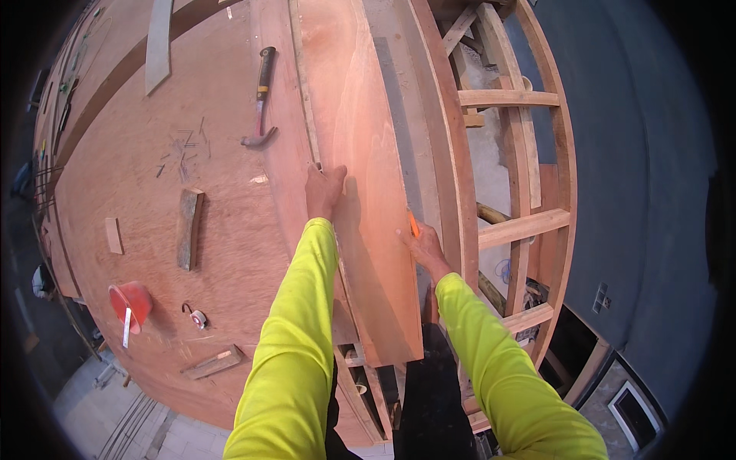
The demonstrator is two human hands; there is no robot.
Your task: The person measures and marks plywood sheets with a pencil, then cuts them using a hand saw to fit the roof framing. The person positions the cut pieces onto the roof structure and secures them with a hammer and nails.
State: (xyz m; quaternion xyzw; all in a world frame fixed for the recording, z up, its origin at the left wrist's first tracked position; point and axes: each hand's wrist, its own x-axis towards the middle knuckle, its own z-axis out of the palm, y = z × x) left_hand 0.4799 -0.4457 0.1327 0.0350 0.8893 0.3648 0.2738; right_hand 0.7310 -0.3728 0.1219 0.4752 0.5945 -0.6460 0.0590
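Note:
A long reddish plywood board (pixel 376 199) lies lengthwise in front of me, its near end close to my legs. My left hand (pixel 325 190) is closed on the board's left edge, beside a narrow wooden strip (pixel 304 92); the undersides of its fingers are hidden. At the board's right edge, my right hand (pixel 429 250) holds an orange pencil (pixel 414 224), its tip upward and its lower part hidden in the fingers. Beyond my left hand a claw hammer (pixel 263 96) with a black and yellow grip rests on the plywood surface.
Several loose nails (pixel 184 149), a wood block (pixel 190 230), a smaller offcut (pixel 113 235), a red bucket (pixel 136 303), a tape measure (pixel 198 317) and a wood piece (pixel 215 362) lie at left. On the right, an open timber frame (pixel 529 228) stands beside a dark wall (pixel 621 176).

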